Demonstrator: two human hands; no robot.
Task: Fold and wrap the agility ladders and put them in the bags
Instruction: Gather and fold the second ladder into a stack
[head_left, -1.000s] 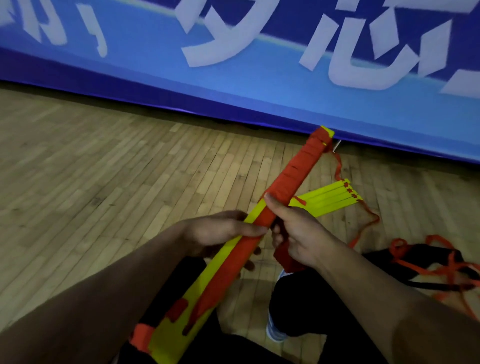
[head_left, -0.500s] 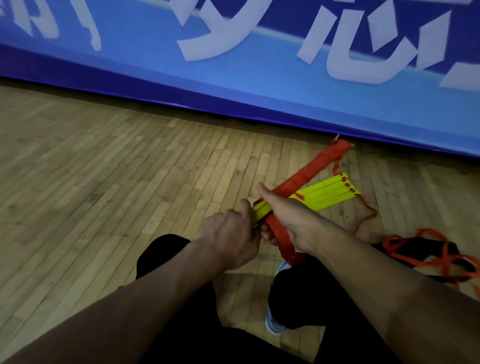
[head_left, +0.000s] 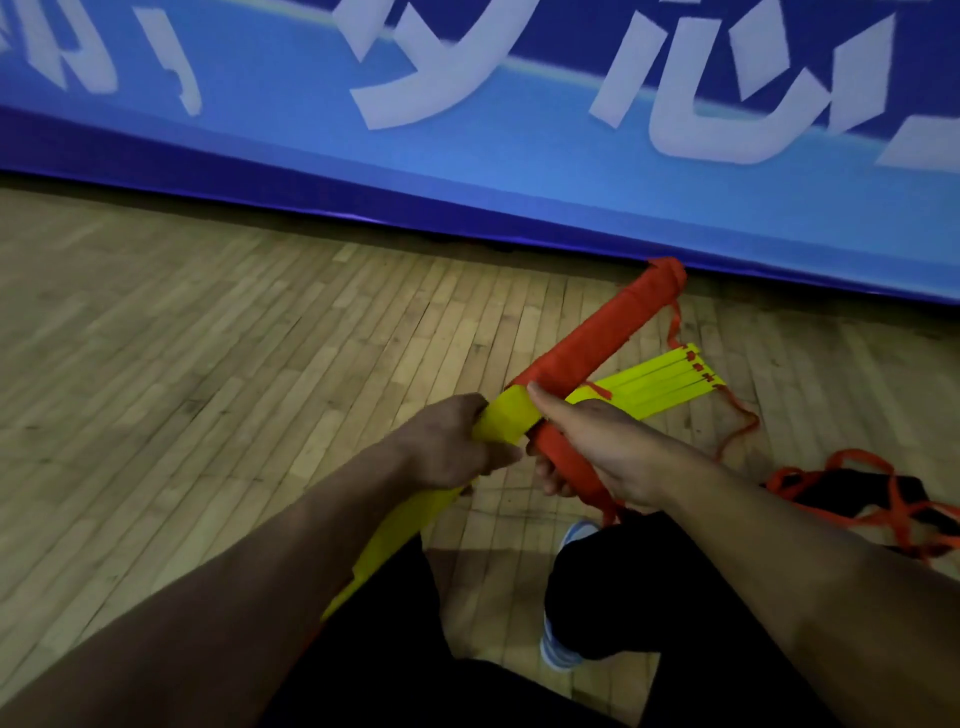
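Agility ladder bundle, a stack of flat yellow plastic rungs partly bound in orange webbing strap (head_left: 597, 343), sat mid-frame with its long axis running diagonally, from lower left near our lap up to upper right toward the blue banner wall (head_left: 467, 171). Our left hand (head_left: 447, 447) gripped the bare yellow section at centre, fingers curled round it. Our right hand (head_left: 597, 447) was wrapped round the orange-strapped part just beside it, thumb laid along the bundle pointing up-left. Hands were nearly touching, both at the bundle's middle, so neither was clearly nearer.

Second stack of loose yellow rungs (head_left: 660, 384) lay behind, fanning right of centre. Slack orange strap (head_left: 737, 421) trailed right to a dark bag (head_left: 852, 493) on the wooden floor (head_left: 208, 364), at the right edge. We judged the next wrap had to advance lower-left along the axis, over bare yellow.
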